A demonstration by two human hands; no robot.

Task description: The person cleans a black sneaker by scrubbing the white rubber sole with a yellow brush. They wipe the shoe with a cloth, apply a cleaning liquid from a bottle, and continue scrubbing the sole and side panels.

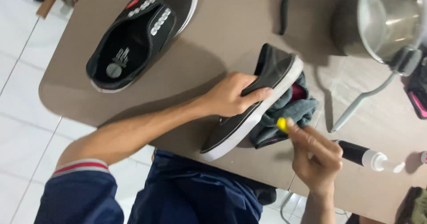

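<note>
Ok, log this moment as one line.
left hand: holds black shoe on edge | right hand: pinches small yellow piece at white sole | grey cloth beneath

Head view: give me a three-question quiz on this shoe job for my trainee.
1. True or false: the left hand grips the black shoe tilted on its side.
2. What does the right hand pinch?
A. yellow piece
B. metal pot
C. tube
3. What lies under the held shoe?

Key:
1. True.
2. A.
3. A grey cloth on the table.
</note>
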